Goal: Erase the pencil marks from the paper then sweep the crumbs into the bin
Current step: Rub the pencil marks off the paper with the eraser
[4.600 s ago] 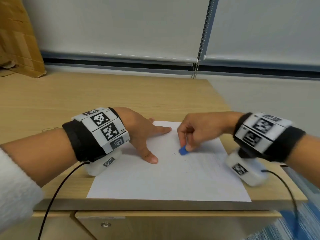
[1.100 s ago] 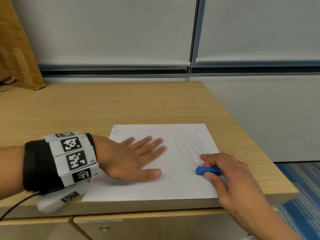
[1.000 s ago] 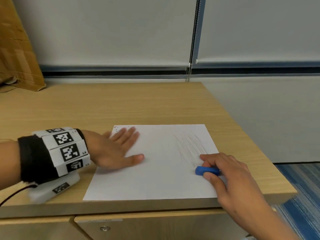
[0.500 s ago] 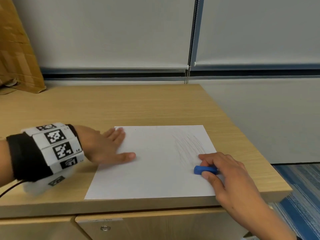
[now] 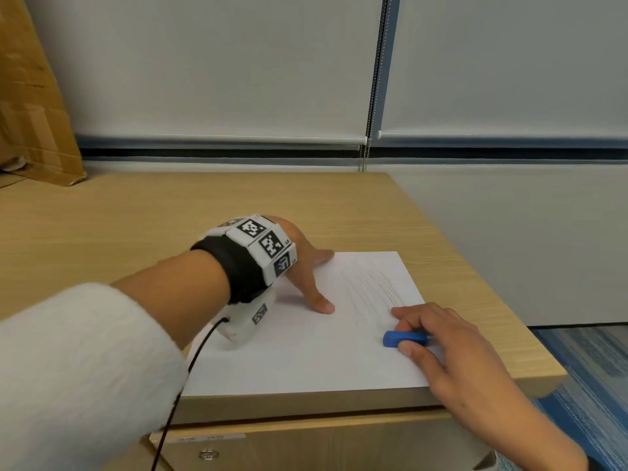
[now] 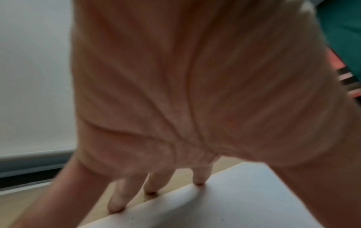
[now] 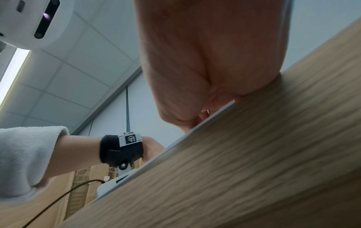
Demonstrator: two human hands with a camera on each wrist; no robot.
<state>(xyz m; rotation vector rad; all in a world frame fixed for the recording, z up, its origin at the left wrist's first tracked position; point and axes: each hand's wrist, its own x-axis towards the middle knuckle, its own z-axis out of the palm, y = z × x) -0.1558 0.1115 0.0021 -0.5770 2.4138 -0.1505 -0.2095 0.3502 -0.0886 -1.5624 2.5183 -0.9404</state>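
A white sheet of paper (image 5: 306, 355) lies on the wooden desk (image 5: 170, 219) near its front right corner, with faint pencil strokes (image 5: 370, 290) on its right half. My right hand (image 5: 438, 338) rests on the paper's right edge and pinches a small blue eraser (image 5: 404, 338) between thumb and fingers. My left hand (image 5: 306, 266) stands on the sheet's upper left part, fingers spread and straight, thumb tip pressing the paper. In the left wrist view the left fingertips (image 6: 199, 180) touch the far paper edge (image 6: 175, 200). No bin is in view.
A cardboard box (image 5: 30, 107) leans against the wall at the desk's far left. The desk's right edge (image 5: 475, 266) drops to a blue carpet (image 5: 594, 375). A drawer front with a lock (image 5: 208, 454) sits below the desk's front edge. A cable (image 5: 190, 365) trails from my left wrist.
My left hand has swung from the paper's left edge to its upper middle, wrist raised and fingers planted. The right hand and eraser have stayed put.
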